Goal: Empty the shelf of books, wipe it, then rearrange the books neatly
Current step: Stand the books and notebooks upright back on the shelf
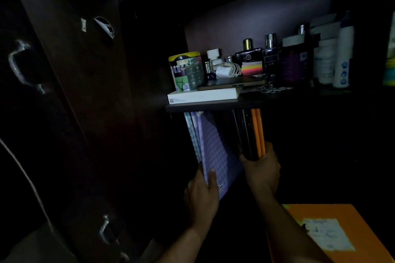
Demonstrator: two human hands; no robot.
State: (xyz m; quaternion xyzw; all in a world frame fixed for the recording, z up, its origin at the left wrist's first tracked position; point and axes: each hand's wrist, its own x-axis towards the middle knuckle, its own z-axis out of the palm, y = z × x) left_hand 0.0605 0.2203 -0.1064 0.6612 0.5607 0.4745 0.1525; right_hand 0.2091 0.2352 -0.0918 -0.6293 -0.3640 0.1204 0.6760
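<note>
In a dark cupboard, a row of upright books stands under the upper shelf board [213, 107]. My left hand [202, 194] holds the lower edge of a purple patterned book [215, 147] at the left of the row, thumb on its cover. My right hand [261, 170] grips the bottom of a bundle of dark books [245, 134] and orange books [258, 132] at the right of the row. The shelf they stand on is hidden in darkness.
The upper shelf carries a white box [203, 96], a phone [233, 83], a patterned tin [187, 70], perfume bottles [270, 55] and lotion bottles [344, 53]. The open cupboard door [64, 70] with metal handles stands at the left. An orange book [333, 235] lies at lower right.
</note>
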